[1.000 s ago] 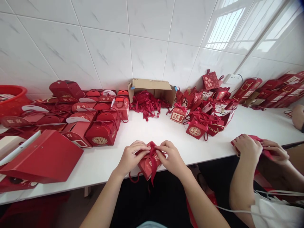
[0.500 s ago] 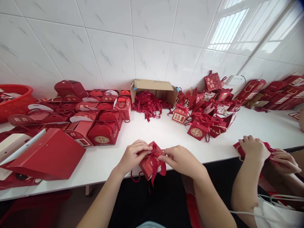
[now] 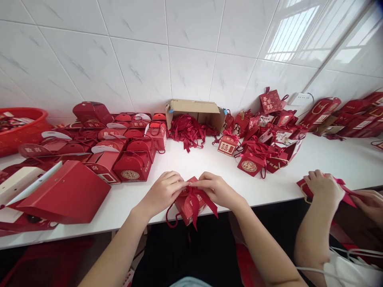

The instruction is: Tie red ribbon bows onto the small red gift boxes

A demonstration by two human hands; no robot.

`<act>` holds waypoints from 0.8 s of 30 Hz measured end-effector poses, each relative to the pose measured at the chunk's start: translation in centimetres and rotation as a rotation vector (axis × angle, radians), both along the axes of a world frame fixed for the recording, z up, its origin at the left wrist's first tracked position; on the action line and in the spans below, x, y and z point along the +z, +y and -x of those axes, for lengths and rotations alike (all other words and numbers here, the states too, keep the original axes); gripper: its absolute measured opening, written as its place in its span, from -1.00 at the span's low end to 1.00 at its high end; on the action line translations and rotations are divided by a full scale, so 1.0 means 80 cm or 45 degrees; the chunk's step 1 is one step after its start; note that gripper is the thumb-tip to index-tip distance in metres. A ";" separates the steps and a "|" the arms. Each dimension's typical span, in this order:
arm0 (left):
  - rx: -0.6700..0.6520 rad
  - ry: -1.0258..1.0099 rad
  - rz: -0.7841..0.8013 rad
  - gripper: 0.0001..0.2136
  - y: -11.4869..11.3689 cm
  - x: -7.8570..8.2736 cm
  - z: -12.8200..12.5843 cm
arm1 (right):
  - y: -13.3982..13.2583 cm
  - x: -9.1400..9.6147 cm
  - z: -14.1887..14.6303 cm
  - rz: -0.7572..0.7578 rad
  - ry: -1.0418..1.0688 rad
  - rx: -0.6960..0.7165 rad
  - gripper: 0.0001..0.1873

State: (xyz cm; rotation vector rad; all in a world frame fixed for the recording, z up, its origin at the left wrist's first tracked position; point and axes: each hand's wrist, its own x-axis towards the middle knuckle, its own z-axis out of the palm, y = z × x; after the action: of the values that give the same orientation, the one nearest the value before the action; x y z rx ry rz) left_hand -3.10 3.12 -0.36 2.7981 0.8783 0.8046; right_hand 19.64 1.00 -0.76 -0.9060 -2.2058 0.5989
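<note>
A small red gift box (image 3: 183,208) lies at the table's front edge, directly before me. On top of it is a dark red ribbon (image 3: 194,201) looped in a bow, its tails hanging over the near side. My left hand (image 3: 166,191) pinches the ribbon near the knot from the left. From the right, my right hand (image 3: 215,188) grips it too, its fingertips meeting those of the left. The knot is partly covered by my fingers. A red cord handle (image 3: 170,221) curls out at the box's left side.
Rows of red boxes (image 3: 131,161) fill the table's left, with a red basin (image 3: 24,129) beyond. A cardboard box (image 3: 194,105) holding ribbons (image 3: 187,129) stands by the wall. Ribboned boxes (image 3: 251,163) cluster on the right. A co-worker's hands (image 3: 324,189) handle another red box at far right.
My right hand has moved up and left, from the ribbon's right loop to the knot, meeting my left hand. The bow has spread wider. The co-worker's one hand has drawn a ribbon rightward.
</note>
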 end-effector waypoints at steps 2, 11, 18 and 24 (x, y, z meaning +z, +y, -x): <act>0.002 0.035 -0.054 -0.79 0.000 0.001 0.000 | -0.001 -0.009 -0.001 -0.036 -0.069 0.014 -0.57; 0.079 0.066 0.011 -0.82 0.011 0.000 -0.001 | -0.004 -0.025 0.009 -0.031 -0.046 0.055 -0.56; 0.095 -0.033 0.504 -0.81 0.001 0.011 -0.011 | -0.011 -0.028 0.012 0.002 0.091 0.058 -0.56; 0.066 -0.117 0.606 -0.90 -0.001 0.015 -0.012 | -0.010 -0.030 0.012 0.012 0.147 0.072 -0.56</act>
State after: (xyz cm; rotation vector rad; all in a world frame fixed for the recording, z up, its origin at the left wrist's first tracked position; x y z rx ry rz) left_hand -2.12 3.07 0.83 2.3171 0.9786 0.6235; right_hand 18.67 0.21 -3.17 -0.7963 -2.1323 0.6717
